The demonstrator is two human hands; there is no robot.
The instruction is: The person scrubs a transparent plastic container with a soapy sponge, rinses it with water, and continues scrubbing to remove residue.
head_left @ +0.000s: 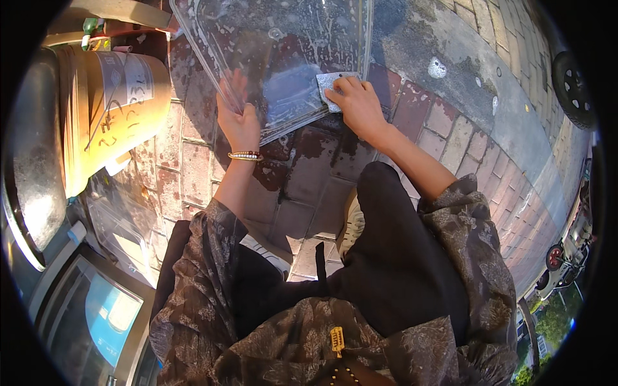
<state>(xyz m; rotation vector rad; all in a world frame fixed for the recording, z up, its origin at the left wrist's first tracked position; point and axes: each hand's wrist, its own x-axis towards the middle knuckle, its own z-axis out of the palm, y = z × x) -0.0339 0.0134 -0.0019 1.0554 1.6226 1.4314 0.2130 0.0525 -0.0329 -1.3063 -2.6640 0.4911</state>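
Observation:
A large see-through plastic panel (302, 55) with ridged edges is held tilted in front of me, wet and streaked with suds. My left hand (238, 119) grips its near left edge, thumb on my side and fingers showing through the plastic behind it. A beaded bracelet (245, 156) circles that wrist. My right hand (357, 103) is closed on a silvery grey scouring sponge (327, 89), pressed against the panel near its lower right corner. Wet patches darken the brick paving (309, 170) below.
Flattened cardboard (122, 96) stands at the left, beside a shiny metal vessel (38, 154). Below it are a clear plastic piece (119, 215) and a glass-fronted unit (84, 315). A grey concrete strip (444, 71) crosses the right, with a vehicle wheel (573, 90) and parked two-wheelers (566, 264) beyond.

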